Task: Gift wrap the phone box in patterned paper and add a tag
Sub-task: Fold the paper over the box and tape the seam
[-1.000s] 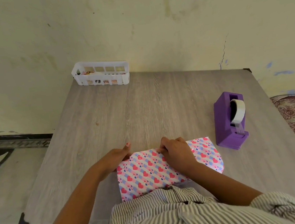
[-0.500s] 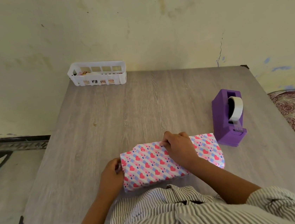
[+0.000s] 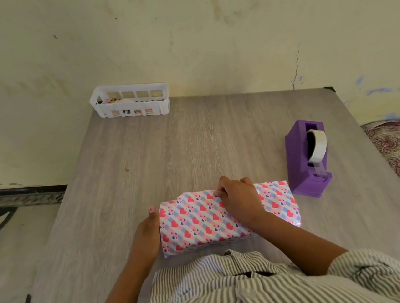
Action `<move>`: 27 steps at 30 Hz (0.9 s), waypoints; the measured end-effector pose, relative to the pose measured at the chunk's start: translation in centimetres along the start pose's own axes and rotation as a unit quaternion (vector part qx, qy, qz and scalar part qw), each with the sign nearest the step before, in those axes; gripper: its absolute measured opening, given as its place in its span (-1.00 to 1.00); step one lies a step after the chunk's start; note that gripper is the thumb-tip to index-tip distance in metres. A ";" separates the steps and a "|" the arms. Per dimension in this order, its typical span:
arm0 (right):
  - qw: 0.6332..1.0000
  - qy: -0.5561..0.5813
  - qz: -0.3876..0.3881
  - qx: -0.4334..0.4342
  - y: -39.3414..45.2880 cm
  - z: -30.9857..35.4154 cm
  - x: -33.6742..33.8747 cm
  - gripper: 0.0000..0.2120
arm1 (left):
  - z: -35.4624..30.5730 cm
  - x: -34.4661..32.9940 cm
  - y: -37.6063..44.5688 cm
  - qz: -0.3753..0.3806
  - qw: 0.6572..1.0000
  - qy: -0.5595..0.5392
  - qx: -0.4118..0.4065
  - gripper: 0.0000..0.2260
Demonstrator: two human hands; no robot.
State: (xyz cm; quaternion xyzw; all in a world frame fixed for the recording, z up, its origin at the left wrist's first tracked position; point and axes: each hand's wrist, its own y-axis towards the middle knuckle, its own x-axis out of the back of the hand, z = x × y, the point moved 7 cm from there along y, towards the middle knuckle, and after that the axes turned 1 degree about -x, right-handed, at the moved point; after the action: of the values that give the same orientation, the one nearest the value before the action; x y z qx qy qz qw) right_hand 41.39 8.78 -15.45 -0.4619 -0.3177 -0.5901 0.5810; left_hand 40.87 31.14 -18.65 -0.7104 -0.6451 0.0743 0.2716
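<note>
Since earlier, our left hand (image 3: pixel 146 232) dropped flat against the parcel's (image 3: pixel 201 219) end; right hand (image 3: pixel 239 200) pinches the seam. Next we need tape (image 3: pixel 318 146).

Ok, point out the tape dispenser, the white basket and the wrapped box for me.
tape dispenser (image 3: pixel 297 162): head view, on its purple side wall.
white basket (image 3: pixel 136 105): head view, on its front wall.
wrapped box (image 3: pixel 196 219): head view, on the heart-patterned top face.

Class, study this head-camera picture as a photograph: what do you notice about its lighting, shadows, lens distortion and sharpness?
Head view: soft, even light, with only faint shadows beside the purple tape dispenser and the wrapped box; wide-angle bending bows the table edges outward; the centre is sharp, while the striped shirt at the bottom edge looks softer.
</note>
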 end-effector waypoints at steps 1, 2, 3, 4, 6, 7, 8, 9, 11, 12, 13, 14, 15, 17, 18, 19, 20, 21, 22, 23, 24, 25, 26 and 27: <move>1.000 0.001 0.000 -0.001 0.0 0.0 0.0 -0.83 | 0.5 0.3 0.1 0.007 1.000 -0.016 0.006 -0.54; 1.000 0.002 0.001 -0.002 0.1 0.0 0.0 -0.83 | 0.9 0.6 0.4 0.009 1.000 -0.022 0.013 -0.58; 1.000 0.003 0.001 -0.002 0.1 0.0 0.0 -0.83 | 1.3 0.8 0.6 0.010 1.000 -0.011 0.015 -0.63; 1.000 0.004 0.001 -0.002 0.1 0.0 0.0 -0.83 | 1.4 1.0 0.9 0.010 1.000 0.015 0.008 -0.70; 1.000 0.010 0.000 -0.003 0.1 0.0 -0.1 -0.83 | 1.4 1.2 1.3 0.006 0.998 0.058 -0.008 -0.79; 1.000 0.014 -0.002 -0.003 0.1 0.0 -0.1 -0.83 | 1.3 1.1 1.4 0.003 0.997 0.070 -0.013 -0.79; 1.000 0.014 -0.003 -0.003 0.1 -0.1 -0.1 -0.83 | 1.0 1.0 1.5 -0.002 0.997 0.077 -0.019 -0.77; 1.000 0.013 -0.002 -0.004 0.2 -0.1 0.0 -0.84 | 0.8 0.9 1.7 -0.010 0.996 0.085 -0.025 -0.76; 1.000 0.012 -0.002 -0.008 0.2 -0.2 0.1 -0.83 | 0.2 0.9 2.2 -0.027 0.993 0.109 -0.032 -0.73; 1.000 0.013 -0.001 -0.011 0.3 -0.3 0.2 -0.83 | 0.1 1.0 2.6 -0.034 0.992 0.119 -0.031 -0.72; 1.000 0.013 -0.001 -0.012 0.3 -0.3 0.3 -0.83 | 0.0 1.0 3.0 -0.035 0.991 0.130 -0.028 -0.72; 1.000 0.013 -0.001 -0.013 0.4 -0.4 0.4 -0.83 | -0.1 1.0 3.4 -0.030 0.989 0.141 -0.023 -0.72; 1.000 0.013 0.000 -0.013 0.4 -0.5 0.4 -0.83 | -0.1 0.9 3.7 -0.021 0.988 0.154 -0.018 -0.73; 1.000 0.014 0.002 -0.013 0.5 -0.5 0.3 -0.84 | -0.2 0.7 4.1 -0.009 0.982 0.189 -0.012 -0.73; 1.000 0.014 0.001 -0.012 0.5 -0.5 0.3 -0.84 | -0.3 0.6 4.2 -0.007 0.977 0.214 -0.015 -0.72; 1.000 0.016 0.000 -0.011 0.5 -0.5 0.3 -0.84 | -0.3 0.5 4.3 -0.006 0.972 0.235 -0.019 -0.71; 1.000 0.019 -0.001 -0.011 0.6 -0.4 0.3 -0.85 | -0.3 0.5 4.4 -0.008 0.970 0.242 -0.022 -0.71; 1.000 0.022 -0.002 -0.010 0.6 -0.5 0.4 -0.86 | -0.4 0.4 4.4 -0.011 0.971 0.237 -0.021 -0.71; 1.000 0.024 -0.002 -0.009 0.7 -0.5 0.4 -0.87 | -0.3 0.4 4.4 -0.011 0.975 0.219 -0.018 -0.71; 1.000 0.026 -0.003 -0.007 0.8 -0.5 0.4 -0.87 | -0.2 0.4 4.4 -0.009 0.982 0.187 -0.011 -0.72; 1.000 0.026 -0.003 -0.004 0.8 -0.5 0.4 -0.87 | 0.0 0.3 4.3 -0.004 0.989 0.149 -0.007 -0.73; 1.000 0.026 -0.004 -0.003 0.8 -0.5 0.4 -0.86 | 0.1 0.2 4.2 0.002 0.993 0.118 -0.009 -0.74; 1.000 0.025 -0.004 -0.003 0.8 -0.6 0.4 -0.86 | 0.2 0.2 4.0 0.003 0.995 0.098 -0.013 -0.75; 1.000 0.025 -0.004 -0.005 0.8 -0.6 0.4 -0.86 | 0.2 0.3 3.8 -0.004 0.997 0.078 -0.016 -0.76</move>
State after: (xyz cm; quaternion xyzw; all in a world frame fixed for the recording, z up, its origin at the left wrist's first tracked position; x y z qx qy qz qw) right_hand 42.07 7.95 -15.43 -0.4484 -0.3019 -0.6054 0.5841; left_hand 44.10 31.43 -20.57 -0.7156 -0.6260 0.0069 0.3098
